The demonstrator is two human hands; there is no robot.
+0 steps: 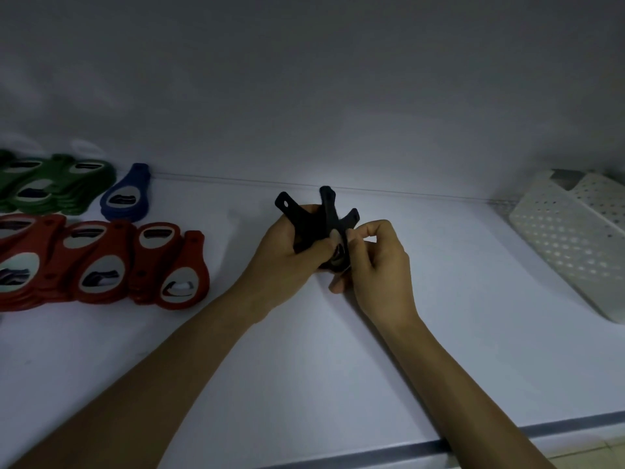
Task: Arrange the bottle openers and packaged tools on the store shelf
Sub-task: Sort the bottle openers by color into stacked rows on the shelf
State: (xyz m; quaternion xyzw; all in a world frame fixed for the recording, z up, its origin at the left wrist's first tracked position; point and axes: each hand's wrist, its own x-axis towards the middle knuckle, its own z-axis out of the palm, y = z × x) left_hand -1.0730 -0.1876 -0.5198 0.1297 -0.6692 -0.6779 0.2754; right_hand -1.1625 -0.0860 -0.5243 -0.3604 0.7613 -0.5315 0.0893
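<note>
Above mid-shelf, your left hand (pixel 284 255) grips a fan of black openers (pixel 299 223); your right hand (pixel 378 265) pinches its edge. White shelf (pixel 338 367), dim light. Red openers (pixel 101 262), green openers (pixel 57 187) and blue opener (pixel 126 198) lie left; perforated basket (pixel 568 238) right.

Both bare forearms reach in over the front edge of the shelf (pixel 321 367) and converge near its middle (backs of the hands toward the camera). The left grip (pixel 287 252) curls round a fanned bunch of black bottle openers (pixel 299 216), thumb pressed across them. The right grip (pixel 378 265) pinches the bunch's right side between thumb and forefinger, its other fingers curled.
</note>
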